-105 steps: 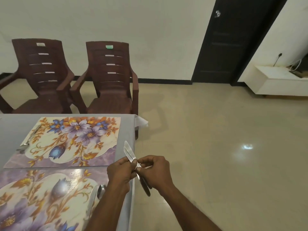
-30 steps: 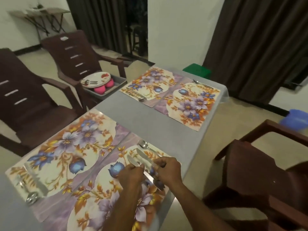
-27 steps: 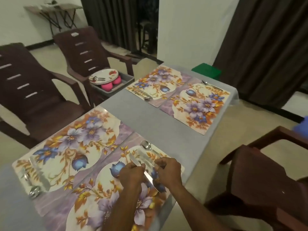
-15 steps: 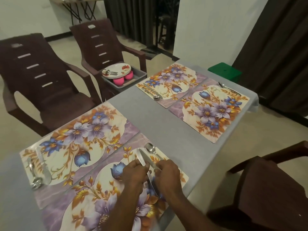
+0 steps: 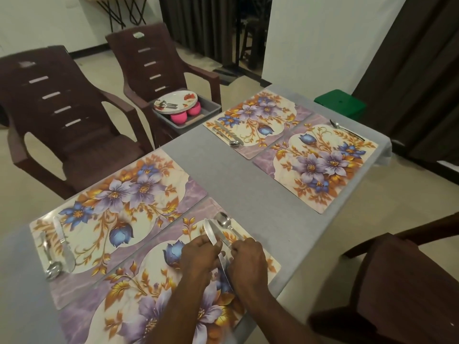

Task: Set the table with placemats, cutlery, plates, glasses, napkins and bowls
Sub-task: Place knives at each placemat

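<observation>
1. Four floral placemats are lying on the grey table (image 5: 231,180), in two touching pairs, one near and one far.
2. Two brown plastic chairs are standing beside the table; the farther chair (image 5: 159,60) is carrying a grey tray (image 5: 211,106) holding stacked plates (image 5: 176,101) and pink bowls (image 5: 185,114).
3. The left hand (image 5: 198,254) is pinching a butter knife (image 5: 211,233) over the nearest placemat (image 5: 159,281), its blade pointing away.
4. The right hand (image 5: 248,261) is curling round the same knife's handle.
5. A spoon (image 5: 224,223) is lying just beside the knife blade.

brown chairs (image 5: 74,115) | green box (image 5: 340,103) | dark curtains (image 5: 409,70) | folding stand (image 5: 121,8)
</observation>
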